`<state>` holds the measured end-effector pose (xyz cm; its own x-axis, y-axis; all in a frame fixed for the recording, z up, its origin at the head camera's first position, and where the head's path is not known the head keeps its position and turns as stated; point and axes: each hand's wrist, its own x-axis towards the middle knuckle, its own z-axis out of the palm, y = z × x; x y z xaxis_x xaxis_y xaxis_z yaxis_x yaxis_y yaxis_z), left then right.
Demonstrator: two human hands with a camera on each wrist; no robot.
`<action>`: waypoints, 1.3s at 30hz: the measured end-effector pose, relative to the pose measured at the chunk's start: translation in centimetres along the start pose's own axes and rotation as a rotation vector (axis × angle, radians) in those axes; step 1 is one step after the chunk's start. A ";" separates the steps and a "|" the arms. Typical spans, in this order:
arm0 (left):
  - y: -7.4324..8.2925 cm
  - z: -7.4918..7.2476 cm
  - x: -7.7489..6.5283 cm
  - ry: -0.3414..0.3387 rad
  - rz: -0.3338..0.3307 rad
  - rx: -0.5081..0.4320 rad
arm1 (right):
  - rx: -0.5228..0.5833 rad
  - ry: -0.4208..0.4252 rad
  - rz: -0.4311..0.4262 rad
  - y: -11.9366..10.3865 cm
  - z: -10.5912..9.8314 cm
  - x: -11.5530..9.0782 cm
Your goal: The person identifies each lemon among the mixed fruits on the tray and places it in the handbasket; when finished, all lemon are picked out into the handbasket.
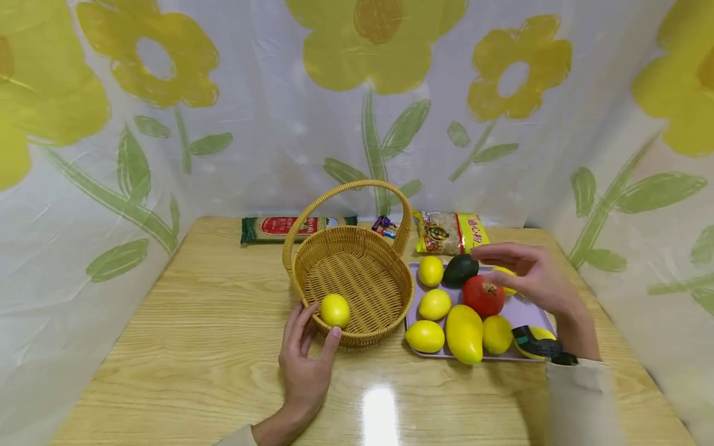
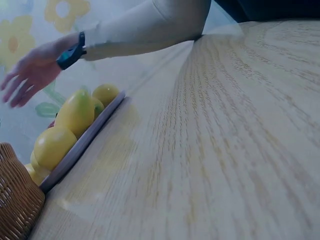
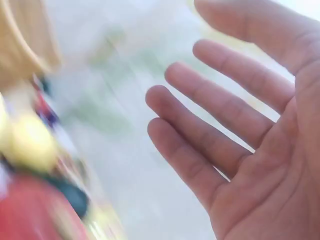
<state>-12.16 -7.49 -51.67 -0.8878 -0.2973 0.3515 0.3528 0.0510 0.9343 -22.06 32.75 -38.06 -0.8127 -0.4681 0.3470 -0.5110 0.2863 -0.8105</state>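
A yellow wicker basket (image 1: 362, 248) with a tall handle stands mid-table, holding one lemon (image 1: 334, 311) at its near left side. My left hand (image 1: 305, 365) touches the basket's near left rim, fingertips and thumb spread along it beside the lemon. Over the lilac tray (image 1: 530, 310) hovers my right hand (image 1: 535, 275), fingers extended and apart, nothing in its palm (image 3: 270, 150). Below it on the tray lies a red pomegranate (image 1: 483, 297), beside a dark green avocado (image 1: 460, 271), a yellow mango (image 1: 465, 334) and several lemons (image 1: 426, 336).
Behind the basket lies a green and red packet (image 1: 284, 229), with small wrapped sweets (image 1: 385, 226) to its right. A yellow-ended clear food bag (image 1: 452, 232) lies behind the tray. Flower-printed curtains (image 1: 268, 124) enclose the table's back and sides.
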 end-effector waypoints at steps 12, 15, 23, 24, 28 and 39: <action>0.1 0.1 0.0 0.019 0.019 -0.026 | 0.175 0.349 0.172 6.0 -8.3 -9.2; 0.1 0.1 0.1 0.018 0.018 -0.039 | 0.093 0.345 0.279 7.7 -8.4 -9.6; -0.1 0.1 0.1 0.017 0.026 -0.046 | -0.284 0.199 0.479 10.2 -7.2 -7.9; -0.1 0.1 0.1 0.017 0.027 -0.047 | -0.319 0.180 0.484 10.2 -7.0 -7.6; 0.0 0.2 0.1 0.016 0.030 -0.046 | -0.394 0.153 0.478 10.3 -6.5 -6.8; 0.0 0.1 0.1 0.015 0.032 -0.039 | -0.343 0.194 0.453 7.4 -7.5 -7.3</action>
<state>-12.27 -7.40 -51.64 -0.8714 -0.3104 0.3799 0.3925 0.0235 0.9194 -22.02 44.60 -43.04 -0.9905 -0.0845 0.1081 -0.1364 0.6903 -0.7105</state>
